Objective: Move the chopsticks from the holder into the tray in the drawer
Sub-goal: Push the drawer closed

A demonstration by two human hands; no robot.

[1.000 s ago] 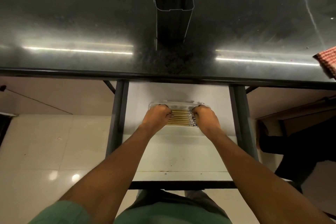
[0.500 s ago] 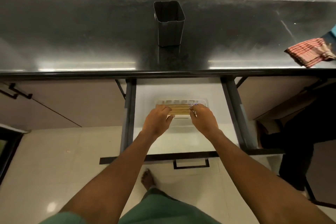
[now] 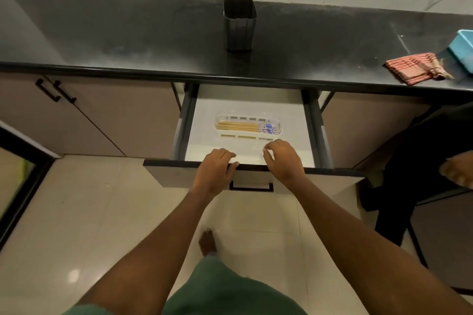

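Several wooden chopsticks (image 3: 245, 127) with blue-patterned ends lie side by side in a white slotted tray (image 3: 279, 128) inside the open white drawer (image 3: 204, 140). The dark square holder (image 3: 239, 24) stands on the black counter behind, with nothing sticking out of it. My left hand (image 3: 213, 172) hovers over the drawer's front edge, fingers curled and holding nothing. My right hand (image 3: 282, 161) is beside it, fingers loosely bent and apart, also holding nothing. Both hands are nearer to me than the tray.
A red checked cloth (image 3: 414, 71) and a blue box (image 3: 462, 48) sit on the black counter (image 3: 128, 41) at the right. The drawer front has a black handle (image 3: 251, 186). A dark chair (image 3: 422, 174) stands right of the drawer; cabinet doors (image 3: 76, 115) at left.
Both hands have let go of the chopsticks and drawn back from the tray to the drawer's front edge. My head has pulled back, showing more counter and wall.
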